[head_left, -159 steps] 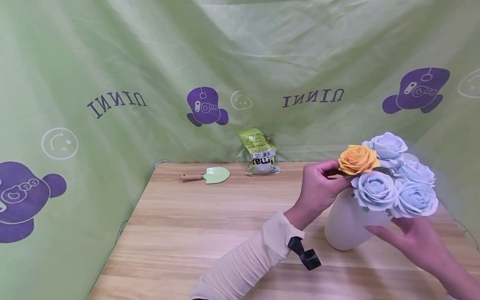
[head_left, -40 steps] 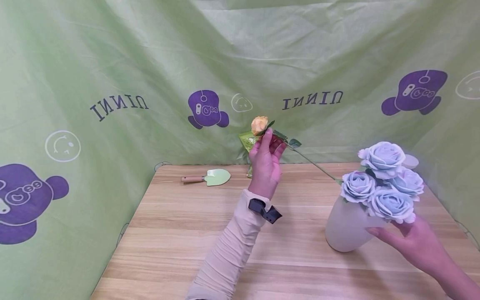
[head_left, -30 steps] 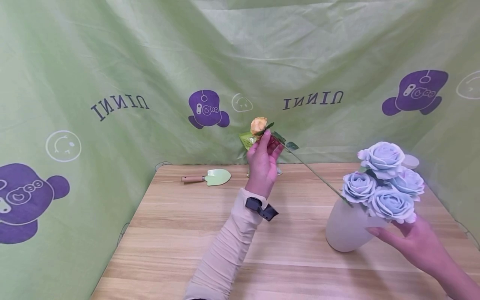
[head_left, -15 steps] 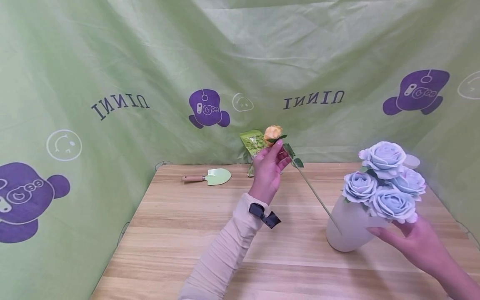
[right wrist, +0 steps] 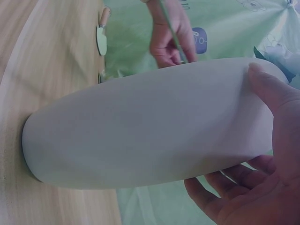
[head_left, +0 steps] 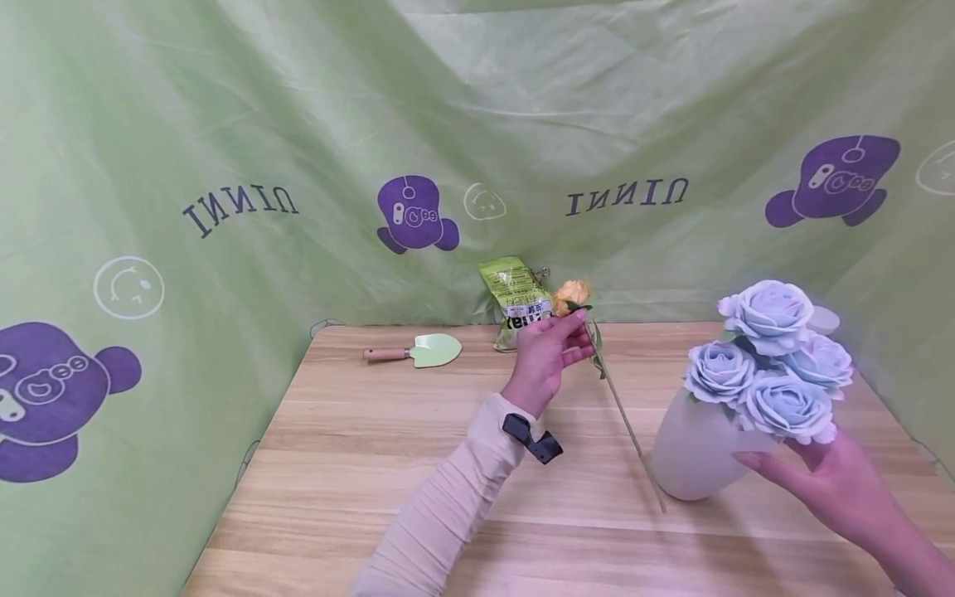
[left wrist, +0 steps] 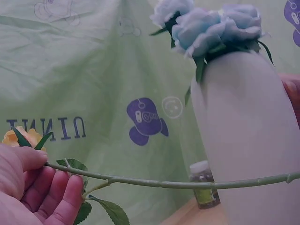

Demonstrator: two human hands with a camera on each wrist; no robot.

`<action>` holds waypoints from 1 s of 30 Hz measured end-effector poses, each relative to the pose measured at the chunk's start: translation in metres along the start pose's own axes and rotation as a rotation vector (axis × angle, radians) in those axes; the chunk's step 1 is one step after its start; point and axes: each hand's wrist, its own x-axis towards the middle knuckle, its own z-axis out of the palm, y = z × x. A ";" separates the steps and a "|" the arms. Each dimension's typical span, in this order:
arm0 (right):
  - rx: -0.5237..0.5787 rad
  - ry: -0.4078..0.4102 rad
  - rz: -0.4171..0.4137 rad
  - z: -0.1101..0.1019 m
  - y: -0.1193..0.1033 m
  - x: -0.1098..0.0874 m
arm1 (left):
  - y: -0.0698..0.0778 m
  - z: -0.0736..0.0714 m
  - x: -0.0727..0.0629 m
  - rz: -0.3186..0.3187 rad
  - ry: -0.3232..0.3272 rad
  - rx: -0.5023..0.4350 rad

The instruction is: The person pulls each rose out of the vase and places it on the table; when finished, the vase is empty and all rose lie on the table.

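My left hand (head_left: 545, 361) pinches an orange artificial rose (head_left: 573, 293) by the stem just below its bloom. The long green stem slants down to the right, its end near the base of a white vase (head_left: 694, 452). Across the left wrist view the stem (left wrist: 154, 183) passes in front of the vase. My right hand (right wrist: 286, 140) grips the vase near its top, thumb on one side and fingers on the other. Several pale blue roses (head_left: 772, 317) fill the vase mouth, hiding part of the right hand in the head view.
A small trowel with a pale green blade (head_left: 435, 350) lies at the back left of the wooden table (head_left: 358, 481). A green printed bag (head_left: 513, 286) leans by the curtain, behind the left hand. Behind the vase stands a white-capped jar (left wrist: 204, 187).
My left hand has drawn the orange rose out of the vase and away to the left, then lowered it. Its stem now hangs steeper. The right hand stays on the vase.
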 end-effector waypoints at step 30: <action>-0.007 0.005 0.043 -0.001 0.004 -0.004 | -0.060 -0.030 -0.005 -0.170 0.118 0.399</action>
